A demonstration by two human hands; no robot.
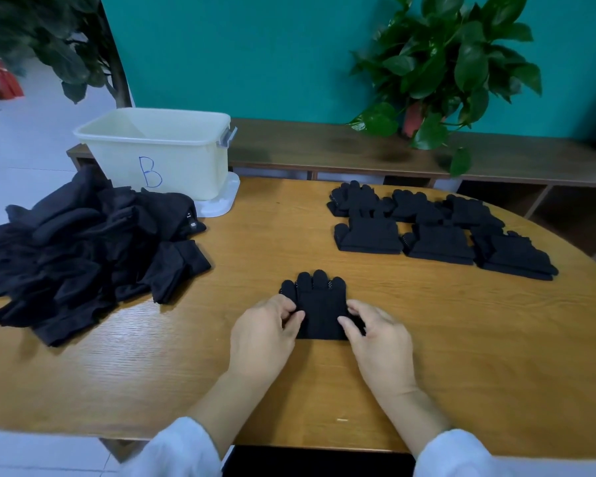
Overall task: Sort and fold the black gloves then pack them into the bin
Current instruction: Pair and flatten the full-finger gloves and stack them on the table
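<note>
Right now the fold step is in hand: a black glove [320, 311] lies flat on the wooden table [461, 356], close to the person, its fingertips pointing away. The left hand [264, 333] pinches the glove's left edge with curled fingers and thumb; the right hand [381, 339] pinches its right edge the same way. White sleeves show at the bottom edge of the view.

Judgement: this glove, possibly a matched pair stacked (cannot tell), is being squared or doubled over. The next move likely calls for flattening it and moving it to the finished group, keeping the edges lined up so it stacks flat.

Farther left, a loose pile of unsorted gloves [83, 249] sprawls near the table's left edge, so plenty of sorting remains. Farther right, folded gloves [437, 232] sit in neat stacks in two rows, well apart from the pile.

At the far left of the table, the cream bin [159, 153], marked B, stands on what looks like its white lid [221, 201], just beyond the pile. The part of its interior that shows holds no gloves; the bottom is hidden. Packing looks not yet begun.

Beyond, a low shelf and a potted plant [451, 63] stand against a teal wall.
</note>
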